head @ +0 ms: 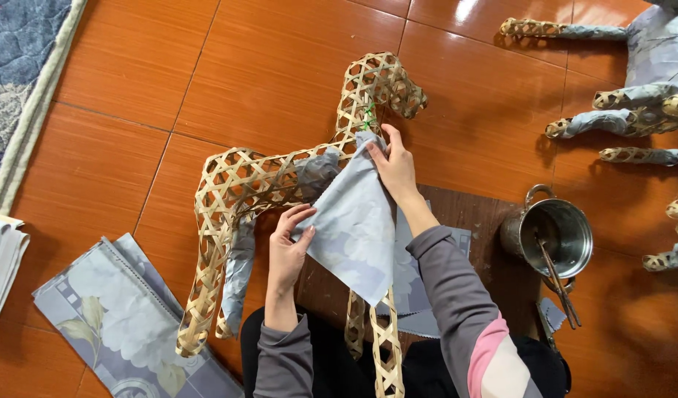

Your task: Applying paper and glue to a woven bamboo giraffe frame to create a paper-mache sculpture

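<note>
My left hand (pixel 286 247) pinches the grey paper sheet (pixel 353 221) edge; right hand (pixel 393 166) presses its corner on the woven bamboo frame (pixel 243 184) neck. Sheet light, limp, probably damp; handle by edges.

tan woven frame (pixel 239 188), grey floral fabric (pixel 353 221), red-brown floor tiles (pixel 265 66), silver pot (pixel 556 236)
</note>
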